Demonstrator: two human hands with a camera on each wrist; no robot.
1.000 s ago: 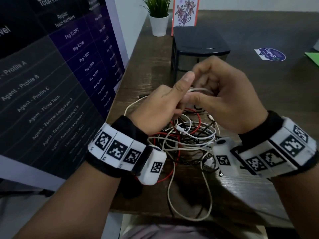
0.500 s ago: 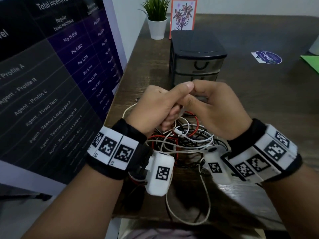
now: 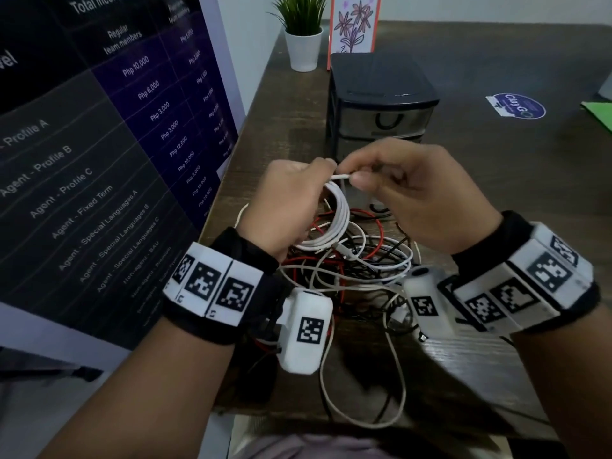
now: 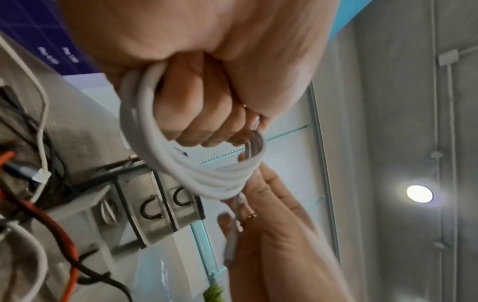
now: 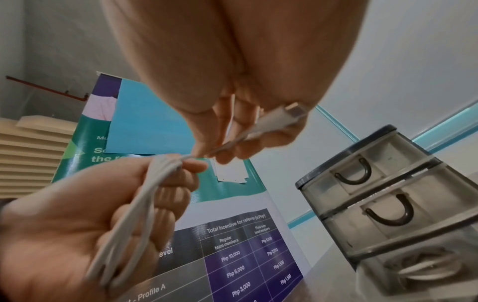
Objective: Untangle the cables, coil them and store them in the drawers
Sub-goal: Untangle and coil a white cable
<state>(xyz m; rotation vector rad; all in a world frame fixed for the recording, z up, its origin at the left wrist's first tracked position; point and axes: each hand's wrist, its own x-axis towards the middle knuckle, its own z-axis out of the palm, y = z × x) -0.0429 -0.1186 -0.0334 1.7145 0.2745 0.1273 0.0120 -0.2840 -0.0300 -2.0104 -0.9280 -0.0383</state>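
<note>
Step in hand: finishing the coil of the white cable, judged from the loops already gathered and the short free tail.
Left hand: fingers curled round the bundled loops, clamped on the coil; the left wrist view shows several turns passing through the fist.
Right hand: thumb and fingers pinch the tail of the same cable, with the plug lying along the palm side.
Where it is: held up in the air above the tangle of cables near the table's front edge, just in front of the drawer unit.
Doing it well: the person should probably keep the left grip firm so the turns do not spring apart, feed the tail under light tension, and match the last turn to the others before tucking the plug.
Risk: the hanging loops may snag the red and black leads below.
Long axis: the coil hangs as a drawn-out loop, running top to bottom from the fist.
Pointing: the tail runs across from the left fist toward the right hand.
</note>
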